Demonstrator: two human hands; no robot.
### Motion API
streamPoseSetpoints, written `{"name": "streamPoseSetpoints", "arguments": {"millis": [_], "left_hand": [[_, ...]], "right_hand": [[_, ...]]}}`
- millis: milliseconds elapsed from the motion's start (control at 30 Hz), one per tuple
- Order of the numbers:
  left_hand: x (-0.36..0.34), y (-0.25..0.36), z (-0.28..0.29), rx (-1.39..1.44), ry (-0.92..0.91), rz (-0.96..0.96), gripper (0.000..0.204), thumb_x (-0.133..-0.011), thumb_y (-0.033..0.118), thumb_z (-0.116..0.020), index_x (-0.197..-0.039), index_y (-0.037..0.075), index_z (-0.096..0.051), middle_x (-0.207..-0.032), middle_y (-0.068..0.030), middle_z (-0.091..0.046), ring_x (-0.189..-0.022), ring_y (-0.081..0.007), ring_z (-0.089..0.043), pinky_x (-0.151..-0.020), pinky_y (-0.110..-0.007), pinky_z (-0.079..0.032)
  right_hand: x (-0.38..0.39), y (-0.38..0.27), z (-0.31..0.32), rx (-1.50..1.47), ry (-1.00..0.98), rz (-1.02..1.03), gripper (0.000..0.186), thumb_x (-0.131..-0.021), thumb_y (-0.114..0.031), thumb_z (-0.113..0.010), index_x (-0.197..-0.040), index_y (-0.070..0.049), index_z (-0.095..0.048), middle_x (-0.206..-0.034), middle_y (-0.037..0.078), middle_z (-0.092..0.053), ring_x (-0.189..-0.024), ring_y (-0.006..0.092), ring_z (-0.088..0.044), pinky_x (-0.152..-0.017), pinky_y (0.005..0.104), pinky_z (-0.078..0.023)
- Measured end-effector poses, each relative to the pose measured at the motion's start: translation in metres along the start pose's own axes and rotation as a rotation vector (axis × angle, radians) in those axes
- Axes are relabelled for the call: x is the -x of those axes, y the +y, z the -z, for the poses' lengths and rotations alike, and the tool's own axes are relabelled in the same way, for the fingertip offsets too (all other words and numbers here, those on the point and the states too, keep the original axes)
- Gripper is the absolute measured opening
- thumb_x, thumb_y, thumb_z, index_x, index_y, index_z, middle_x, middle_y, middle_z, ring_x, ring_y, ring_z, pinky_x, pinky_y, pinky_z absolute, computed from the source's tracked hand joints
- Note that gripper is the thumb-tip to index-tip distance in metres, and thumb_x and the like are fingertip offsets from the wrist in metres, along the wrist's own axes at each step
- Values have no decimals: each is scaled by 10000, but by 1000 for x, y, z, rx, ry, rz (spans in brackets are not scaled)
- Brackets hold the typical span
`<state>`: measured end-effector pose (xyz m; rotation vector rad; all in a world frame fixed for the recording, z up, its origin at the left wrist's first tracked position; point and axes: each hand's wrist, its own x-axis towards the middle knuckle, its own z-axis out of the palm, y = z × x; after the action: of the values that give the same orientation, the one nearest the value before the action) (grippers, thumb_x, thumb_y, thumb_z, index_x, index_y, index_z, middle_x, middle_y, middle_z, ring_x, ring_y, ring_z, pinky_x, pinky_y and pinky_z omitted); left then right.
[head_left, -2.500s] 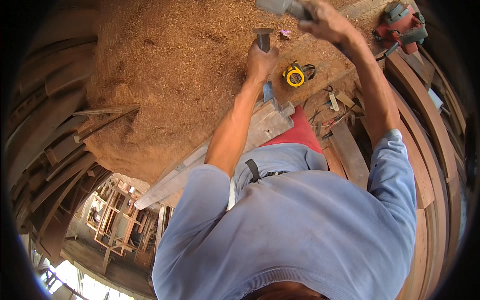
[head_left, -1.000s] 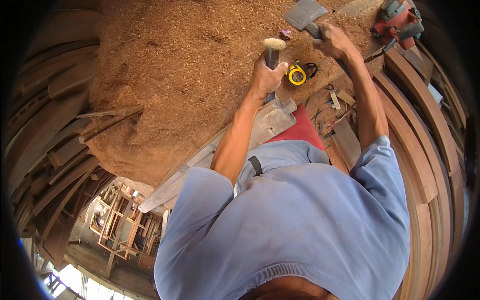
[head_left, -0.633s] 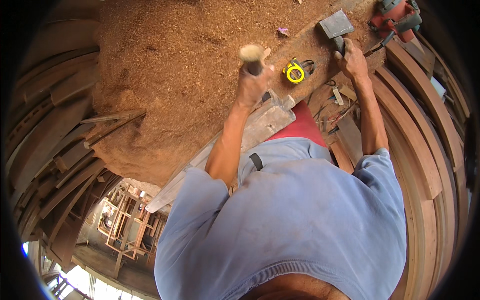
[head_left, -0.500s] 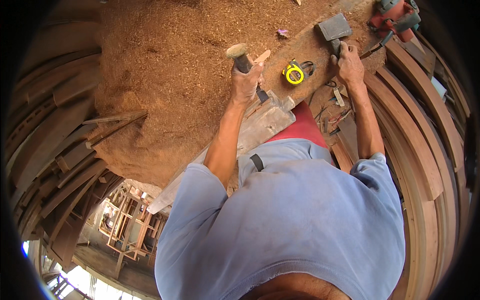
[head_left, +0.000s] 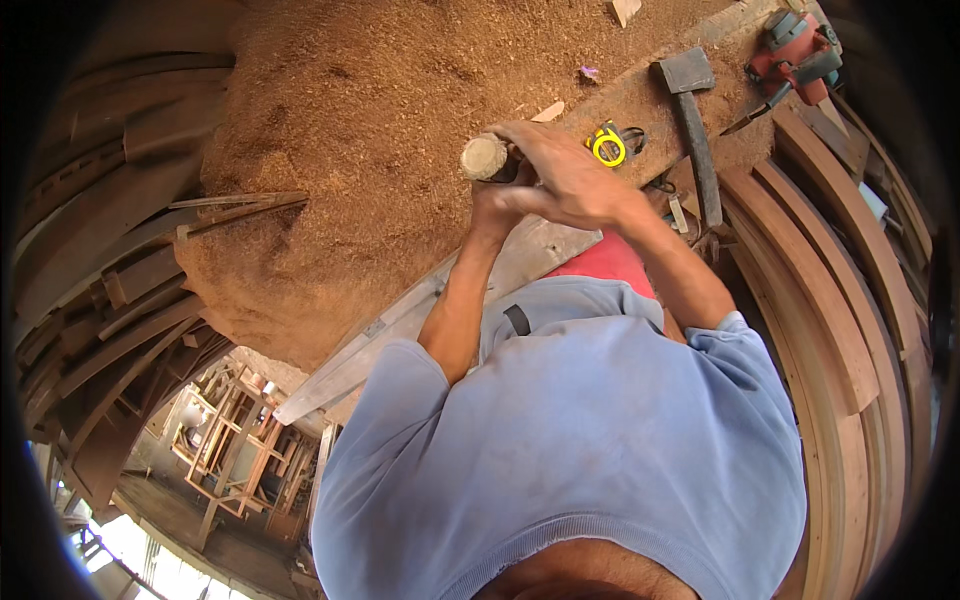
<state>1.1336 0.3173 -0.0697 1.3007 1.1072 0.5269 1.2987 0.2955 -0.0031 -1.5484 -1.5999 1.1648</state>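
A chisel with a pale, worn handle end (head_left: 484,158) points up toward me, held in my left hand (head_left: 494,208). My right hand (head_left: 570,178) has come across and curls its fingers about the far side of the same handle. Its blade is hidden below my hands. Under my wrists lies a long grey timber (head_left: 400,312), slanting across my lap. A hatchet (head_left: 694,135) with a broad grey head and dark handle rests on the plank to the right, touched by neither hand. Beside my right hand sits a yellow and black tape measure (head_left: 608,146).
Wood shavings (head_left: 340,110) cover the ground ahead. A red power tool (head_left: 795,55) stands at the far right, with a dark blade-like piece beside it. Long curved-looking boards (head_left: 815,260) are stacked on my right, more planks (head_left: 150,200) on the left. Wooden frames (head_left: 235,440) stand behind at lower left.
My right hand has let go of the hatchet, leaving it on the plank, and moved left to the chisel. The chisel's handle end now tilts more toward me.
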Motion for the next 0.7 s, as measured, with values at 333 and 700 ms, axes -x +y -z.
{"name": "streamPoseSetpoints", "arguments": {"millis": [333, 700], "left_hand": [[-21, -65, 34, -400, -162, 114, 612, -840, 301, -788, -1289, -10, -512, -1287, -236, -583, -1142, -382, -610, -936, -435, -523], [131, -96, 117, -895, -230, 149, 587, -783, 338, -847, -1241, 84, -581, -1191, -155, -606, -1197, -376, -518, -1084, -490, -371]], "right_hand": [[-92, 41, -72, -166, 360, -110, 306, -862, -84, -593, -1145, 5, -519, -957, 179, -687, -914, 369, -689, -859, 470, -547], [-117, 176, -105, 93, 470, -509, 420, -900, -237, -614, -1186, 29, -458, -998, 333, -671, -978, 521, -661, -894, 546, -524]]}}
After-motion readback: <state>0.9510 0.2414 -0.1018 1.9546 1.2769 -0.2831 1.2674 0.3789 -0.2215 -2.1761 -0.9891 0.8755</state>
